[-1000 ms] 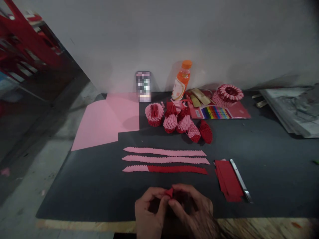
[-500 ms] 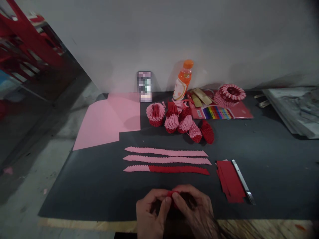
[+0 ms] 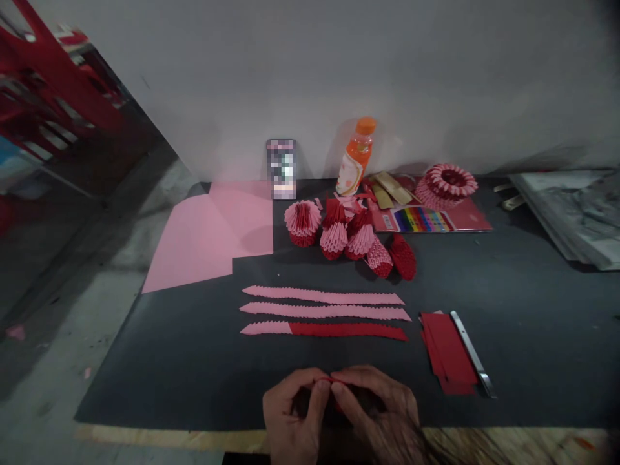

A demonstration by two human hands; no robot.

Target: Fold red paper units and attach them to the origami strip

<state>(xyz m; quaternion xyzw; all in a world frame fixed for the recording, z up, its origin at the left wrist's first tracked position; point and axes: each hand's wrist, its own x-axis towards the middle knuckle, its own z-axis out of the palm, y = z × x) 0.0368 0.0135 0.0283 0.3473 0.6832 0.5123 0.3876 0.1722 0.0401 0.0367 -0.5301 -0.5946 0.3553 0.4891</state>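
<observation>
A small piece of red paper [image 3: 331,380] is pinched between the fingertips of my left hand [image 3: 295,410] and my right hand [image 3: 380,407], near the table's front edge. Only a thin red edge of it shows; my thumbs and fingers cover the rest. Just beyond my hands lie three rows of folded paper pieces: a pink row [image 3: 320,296], a second pink row [image 3: 324,311] and a row part pink, mostly red [image 3: 349,330]. To the right of my right hand is a stack of red paper strips [image 3: 448,355] with a metal-edged blade or cutter [image 3: 472,355] beside it.
Pink paper sheets [image 3: 208,232] cover the back left. Along the wall stand a phone [image 3: 281,169] with a blurred screen and an orange drink bottle [image 3: 356,158]. Several folded-paper pieces [image 3: 334,236], a round paper ring [image 3: 448,184], a paper pack [image 3: 465,221] and grey sheets [image 3: 576,213] lie farther back.
My fingers have shifted on the red paper, and less of it shows now. Both hands stay in nearly the same place. Everything else on the table is unchanged.
</observation>
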